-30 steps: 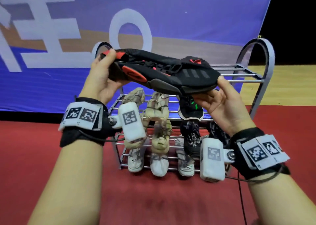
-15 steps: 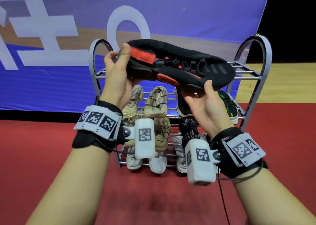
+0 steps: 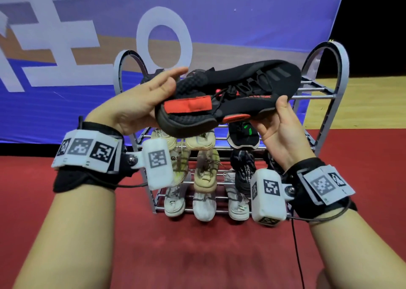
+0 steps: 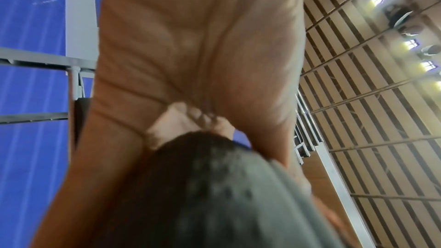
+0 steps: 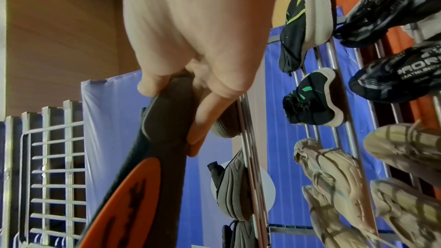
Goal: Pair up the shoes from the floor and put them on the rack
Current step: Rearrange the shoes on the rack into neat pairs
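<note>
A black sneaker with red trim [image 3: 230, 91] hangs in the air in front of the top shelf of the grey metal rack [image 3: 337, 69]. My left hand [image 3: 153, 95] cups its heel, thumb over the top; the left wrist view shows curled fingers against the heel [image 4: 214, 195]. My right hand [image 3: 274, 126] grips the forefoot, thumb on the side and fingers under the sole [image 5: 148, 167]. The toe points right and slightly up, with the opening facing me. Another dark shoe [image 5: 232, 186] lies on the top shelf behind it.
Lower shelves hold black shoes with green marks [image 3: 243, 134], beige shoes [image 3: 204, 163], black mesh shoes [image 3: 243, 174] and white shoes [image 3: 204, 205]. A blue banner [image 3: 219, 14] stands behind the rack. Red carpet [image 3: 197, 255] lies in front, with a thin cable [image 3: 296, 244] across it.
The sneaker has turned in my hands: its heel dropped lower and toward me while the toe rose to the right. My left hand slid from gripping the collar to cupping the heel.
</note>
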